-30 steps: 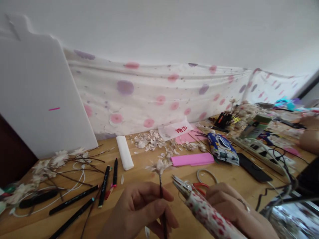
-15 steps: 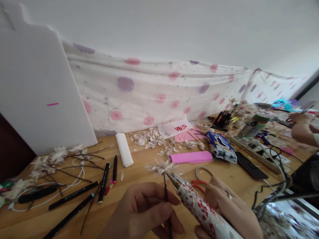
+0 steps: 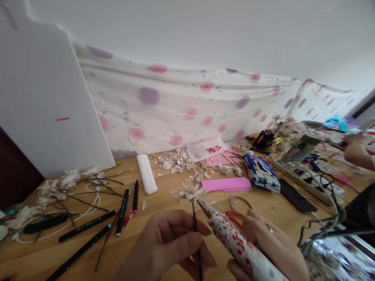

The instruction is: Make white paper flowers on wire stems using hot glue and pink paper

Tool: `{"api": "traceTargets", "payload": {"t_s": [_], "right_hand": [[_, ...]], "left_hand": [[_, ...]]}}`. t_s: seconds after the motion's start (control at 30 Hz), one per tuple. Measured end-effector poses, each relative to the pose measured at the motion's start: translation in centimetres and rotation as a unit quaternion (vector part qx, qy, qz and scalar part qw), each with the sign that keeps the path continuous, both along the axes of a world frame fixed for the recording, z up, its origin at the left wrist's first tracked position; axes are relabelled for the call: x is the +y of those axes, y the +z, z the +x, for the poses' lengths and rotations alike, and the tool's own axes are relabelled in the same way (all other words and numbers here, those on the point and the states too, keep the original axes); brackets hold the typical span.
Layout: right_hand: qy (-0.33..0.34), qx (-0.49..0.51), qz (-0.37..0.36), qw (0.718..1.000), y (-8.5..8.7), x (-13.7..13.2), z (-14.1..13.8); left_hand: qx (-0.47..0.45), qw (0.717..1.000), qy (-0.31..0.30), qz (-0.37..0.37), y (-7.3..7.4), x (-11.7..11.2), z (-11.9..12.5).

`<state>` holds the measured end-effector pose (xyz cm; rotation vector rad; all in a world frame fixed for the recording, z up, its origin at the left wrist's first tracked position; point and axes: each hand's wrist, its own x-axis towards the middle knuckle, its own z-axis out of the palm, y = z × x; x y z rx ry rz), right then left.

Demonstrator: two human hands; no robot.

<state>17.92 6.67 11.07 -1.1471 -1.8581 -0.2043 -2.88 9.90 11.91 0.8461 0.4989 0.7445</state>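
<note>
Bright, even light with soft, faint shadows, and wide-angle bending toward the frame edges.

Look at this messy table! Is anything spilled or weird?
Yes! Pale petal bits lie in a loose heap on the wooden table, spreading toward the pink strip. One lone petal sits apart near the black markers. They look odd because they're scattered around, not gathered up.

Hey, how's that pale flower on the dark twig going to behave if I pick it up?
Probably fragile and light: the pale flower has thin, ragged petals, and the heap of petal scraps nearby suggests they may come loose. The dark twig likely feels stiff, since it stands upright in the left hand without visibly bending.
</note>
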Motion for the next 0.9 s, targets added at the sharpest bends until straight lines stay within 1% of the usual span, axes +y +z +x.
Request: {"api": "traceTargets", "payload": {"t_s": [0.1,0.2,0.27,0.33,0.47,0.53,0.63,0.8,0.9], "right_hand": [[0.018,0.022,-0.02,0.999,0.4,-0.1,0.2],[0.036,0.019,-0.031,0.999,0.5,0.0,0.5],[0.061,0.009,-0.043,0.997,0.4,0.1,0.7],[0.069,0.008,-0.045,0.997,0.0,0.3,0.8],[0.04,0.024,0.023,0.999,-0.9,0.8,0.6],[0.034,0.015,0.041,0.998,-1.1,1.1,0.5],[0.043,0.007,0.029,0.999,-1.1,1.3,0.3],[0.068,0.045,0.014,0.997,-0.3,1.1,0.0],[0.068,0.046,-0.042,0.996,0.5,0.7,0.1]], "left_hand": [[0.013,1.0,0.004,-0.006,0.2,0.1,0.1],[0.031,0.999,0.02,-0.011,0.4,0.1,0.2],[0.034,0.999,0.026,-0.007,0.5,0.1,0.2],[0.036,0.999,0.026,-0.002,0.4,0.1,0.2],[0.042,0.999,0.032,-0.002,0.2,0.1,0.2],[0.042,0.998,0.037,0.0,0.1,0.2,0.2],[0.038,0.999,0.031,0.006,0.2,0.5,0.2],[0.04,0.999,0.015,0.007,0.7,0.9,0.1],[0.059,0.998,0.014,0.007,0.9,0.9,-0.2]]}}
